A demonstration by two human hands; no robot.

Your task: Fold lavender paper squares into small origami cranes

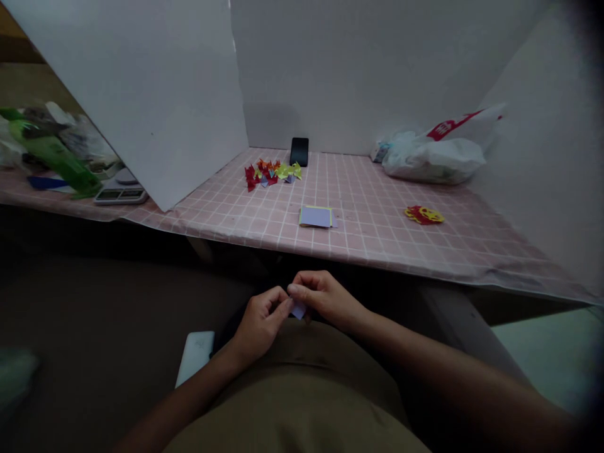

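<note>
A small piece of lilac paper (298, 309) is pinched between my two hands, above my lap and below the table's front edge. My left hand (262, 319) is closed on its left side, thumb and index finger together. My right hand (325, 297) grips it from the right, with the thumb on top. Beyond them on the table lies a stack of square paper (316, 217), lilac on top with yellow edges beneath. Folded paper figures in red, orange, yellow and lilac (268, 173) stand grouped farther back.
The pink checked table (363, 236) holds a black phone (299, 151), red and yellow paper pieces (425, 215) and a white plastic bag (431, 158). Left of a white panel (160, 94) are a scale (121, 194) and green bottle (54, 154). A white device (194, 355) lies beside my lap.
</note>
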